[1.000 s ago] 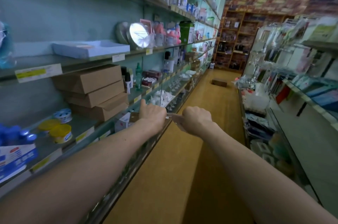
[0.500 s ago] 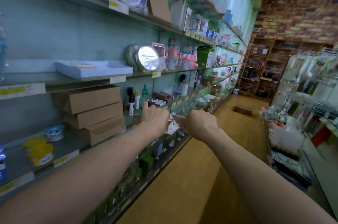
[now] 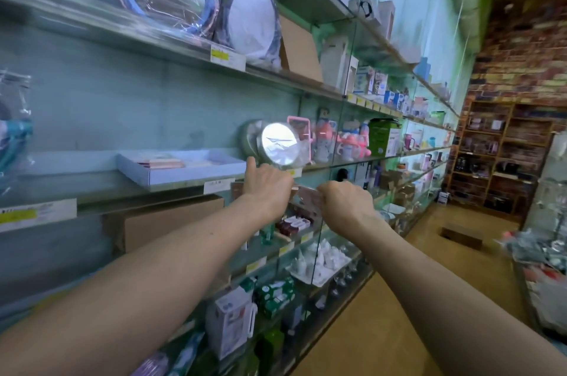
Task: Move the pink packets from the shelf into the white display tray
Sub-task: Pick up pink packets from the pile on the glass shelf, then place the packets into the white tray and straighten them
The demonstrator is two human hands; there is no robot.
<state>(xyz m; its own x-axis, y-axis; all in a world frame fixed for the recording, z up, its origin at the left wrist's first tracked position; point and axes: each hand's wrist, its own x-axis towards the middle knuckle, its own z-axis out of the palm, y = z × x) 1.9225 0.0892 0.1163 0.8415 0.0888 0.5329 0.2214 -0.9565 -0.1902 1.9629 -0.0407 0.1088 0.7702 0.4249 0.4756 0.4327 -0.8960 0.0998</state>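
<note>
The white display tray [image 3: 190, 175] lies on the middle shelf, left of centre, with a few flat pink packets [image 3: 161, 163] in its left part. My left hand [image 3: 267, 188] is just right of the tray's near corner, at the shelf edge, thumb pointing up. My right hand [image 3: 343, 203] is beside it, fingers curled. A pinkish packet [image 3: 305, 197] shows between the two hands, and both hold it. Most of it is hidden behind the hands.
A round mirror in plastic wrap [image 3: 277, 145] stands right behind my left hand, with baby bottles [image 3: 349, 142] further right. Cardboard boxes [image 3: 165, 222] fill the shelf below the tray. Glass shelves run down the aisle; another rack [image 3: 546, 253] lines the right side.
Both hands have risen together with the packet from the lower shelf level to the edge of the tray's shelf. My view has tilted upward.
</note>
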